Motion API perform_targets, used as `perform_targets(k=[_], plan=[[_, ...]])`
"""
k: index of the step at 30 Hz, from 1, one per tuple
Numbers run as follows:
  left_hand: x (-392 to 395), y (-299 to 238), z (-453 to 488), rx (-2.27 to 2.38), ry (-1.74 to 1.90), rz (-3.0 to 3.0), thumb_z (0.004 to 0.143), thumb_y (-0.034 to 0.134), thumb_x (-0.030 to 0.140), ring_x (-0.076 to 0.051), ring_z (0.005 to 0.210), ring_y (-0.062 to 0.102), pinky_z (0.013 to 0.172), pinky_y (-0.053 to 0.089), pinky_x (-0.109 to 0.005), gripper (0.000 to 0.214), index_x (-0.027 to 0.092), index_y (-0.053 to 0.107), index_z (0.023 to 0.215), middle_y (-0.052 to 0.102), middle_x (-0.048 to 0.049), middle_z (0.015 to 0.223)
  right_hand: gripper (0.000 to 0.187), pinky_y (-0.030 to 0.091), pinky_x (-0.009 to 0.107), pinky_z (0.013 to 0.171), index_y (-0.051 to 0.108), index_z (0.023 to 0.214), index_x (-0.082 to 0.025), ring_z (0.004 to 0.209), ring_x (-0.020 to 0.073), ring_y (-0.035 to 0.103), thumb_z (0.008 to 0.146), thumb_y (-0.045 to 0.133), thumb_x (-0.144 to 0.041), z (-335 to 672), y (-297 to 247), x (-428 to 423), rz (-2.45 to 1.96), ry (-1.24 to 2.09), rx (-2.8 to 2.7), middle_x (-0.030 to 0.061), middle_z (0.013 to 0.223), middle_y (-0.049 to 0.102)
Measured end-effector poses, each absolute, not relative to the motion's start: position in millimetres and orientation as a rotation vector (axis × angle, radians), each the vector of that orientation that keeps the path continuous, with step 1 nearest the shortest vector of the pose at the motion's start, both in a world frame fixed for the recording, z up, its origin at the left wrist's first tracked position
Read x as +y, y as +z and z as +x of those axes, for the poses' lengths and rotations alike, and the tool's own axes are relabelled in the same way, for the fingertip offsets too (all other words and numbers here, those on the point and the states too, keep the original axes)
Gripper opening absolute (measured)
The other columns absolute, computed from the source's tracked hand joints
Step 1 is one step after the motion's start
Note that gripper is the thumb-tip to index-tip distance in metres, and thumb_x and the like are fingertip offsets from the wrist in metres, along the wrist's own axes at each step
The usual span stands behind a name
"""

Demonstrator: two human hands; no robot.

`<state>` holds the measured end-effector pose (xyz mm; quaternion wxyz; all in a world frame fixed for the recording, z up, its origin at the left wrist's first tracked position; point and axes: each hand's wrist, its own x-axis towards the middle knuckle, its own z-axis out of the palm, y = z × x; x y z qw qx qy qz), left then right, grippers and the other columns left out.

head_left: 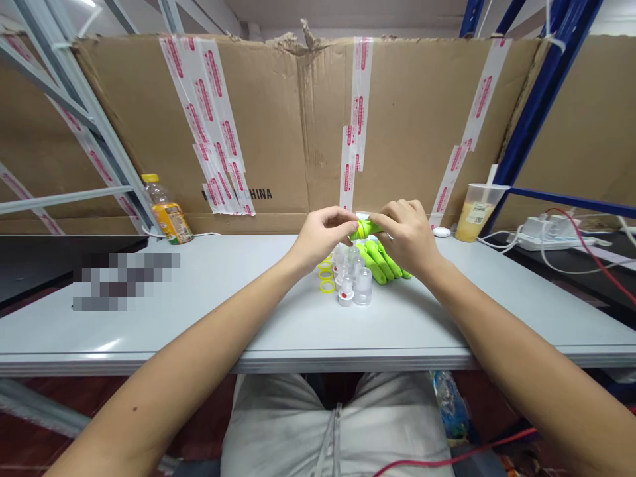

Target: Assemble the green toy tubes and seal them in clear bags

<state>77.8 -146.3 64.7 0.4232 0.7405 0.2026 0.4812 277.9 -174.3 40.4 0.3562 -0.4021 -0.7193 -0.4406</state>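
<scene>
My left hand (324, 235) and my right hand (407, 235) meet above the grey table (199, 311), both pinching one small bright green plastic part (364, 229) held between them. Under the hands lies a heap of more green parts (383, 263). Beside it stand several small clear plastic cups (358, 283), one with a red and white cap (346, 295). Yellow rings (326, 277) lie just left of the cups.
A taped cardboard wall (278, 126) closes off the back of the table. An orange drink bottle (167, 211) stands at the back left. A plastic cup of yellow drink (476, 212), a white power strip (546, 232) and cables sit at the back right.
</scene>
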Motion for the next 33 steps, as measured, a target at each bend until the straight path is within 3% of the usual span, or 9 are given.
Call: perform_targets(k=[3, 10, 18, 27, 33], plan=[[-145.7, 64.9, 78.3, 0.473, 1.122, 1.749, 0.073, 0.077, 0.027, -0.015, 0.076, 0.062, 0.065, 0.059, -0.033, 0.02, 0.013, 0.069, 0.085, 0.066, -0.0041, 0.082, 0.025, 0.029, 0.036, 0.077, 0.066, 0.092, -0.022, 0.079, 0.0203, 0.045, 0.087, 0.05, -0.004, 276.0, 41.6, -176.6, -1.008, -1.184, -1.854, 0.0047, 0.084, 0.063], [-149.7, 67.6, 78.3, 0.478, 1.19, 1.705, 0.072, 0.079, 0.03, -0.017, 0.084, 0.067, 0.083, 0.06, -0.038, 0.023, 0.013, 0.073, 0.087, 0.071, -0.0062, 0.088, 0.024, 0.029, 0.035, 0.076, 0.068, 0.093, -0.022, 0.078, 0.02, 0.044, 0.09, 0.05, -0.007, 271.3, 41.8, -174.9, -1.043, -1.231, -1.754, 0.0046, 0.084, 0.064], [-147.3, 56.8, 82.0, 0.501, 1.308, 1.847, 0.07, 0.083, 0.036, -0.021, 0.095, 0.069, 0.091, 0.056, -0.041, 0.035, 0.016, 0.077, 0.098, 0.076, -0.0102, 0.101, 0.026, 0.03, 0.039, 0.077, 0.068, 0.094, -0.026, 0.08, 0.0227, 0.046, 0.095, 0.046, -0.013, 270.9, 39.2, -175.6, -1.083, -1.136, -1.765, 0.0067, 0.086, 0.064], [-142.7, 55.4, 82.1, 0.491, 1.312, 1.859, 0.073, 0.081, 0.035, -0.021, 0.096, 0.07, 0.092, 0.057, -0.042, 0.033, 0.017, 0.076, 0.1, 0.076, -0.0087, 0.102, 0.025, 0.03, 0.038, 0.074, 0.068, 0.096, -0.024, 0.079, 0.0229, 0.047, 0.094, 0.047, -0.012, 268.4, 38.3, -172.7, -1.129, -1.118, -1.755, 0.0067, 0.085, 0.063], [-142.1, 56.9, 81.2, 0.382, 1.397, 1.947, 0.075, 0.079, 0.029, -0.019, 0.096, 0.068, 0.092, 0.056, -0.037, 0.036, 0.017, 0.07, 0.107, 0.072, -0.0084, 0.106, 0.022, 0.031, 0.036, 0.07, 0.067, 0.11, -0.02, 0.079, 0.0232, 0.05, 0.097, 0.051, -0.026, 269.3, 42.3, -172.7, -1.138, -1.053, -1.766, 0.0078, 0.086, 0.063]])
